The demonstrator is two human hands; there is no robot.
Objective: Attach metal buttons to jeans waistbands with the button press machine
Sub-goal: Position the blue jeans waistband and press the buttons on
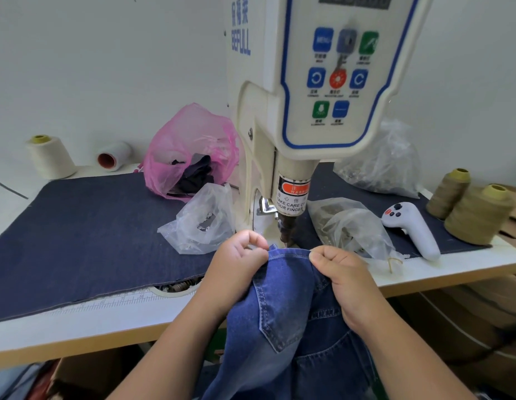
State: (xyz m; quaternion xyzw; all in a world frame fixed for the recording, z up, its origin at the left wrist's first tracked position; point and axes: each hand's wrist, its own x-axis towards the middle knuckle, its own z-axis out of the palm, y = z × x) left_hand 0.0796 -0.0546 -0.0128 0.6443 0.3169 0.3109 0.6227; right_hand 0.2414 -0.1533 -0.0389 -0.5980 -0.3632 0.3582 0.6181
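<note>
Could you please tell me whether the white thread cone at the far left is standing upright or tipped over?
Upright: the cone stands on its wide base, yellow core on top.

Readable print on my button press machine [308, 111] and table

On the side of the machine's white head I read "BEFULL" [241, 44] in blue capitals, running under blue characters that I cannot make out. Lower down, the sticker [292, 197] round the ram housing has an orange band with "WARN" showing, and below it black print reading "TAKE CARE O… YOUR FINGER", the line ends turning out of sight. The top-left blue key [323, 39] on the control panel seems to say "MENU"; captions under the other keys are too small. The ruler [118, 302] printed on the table edge shows 7 and 8.
</note>
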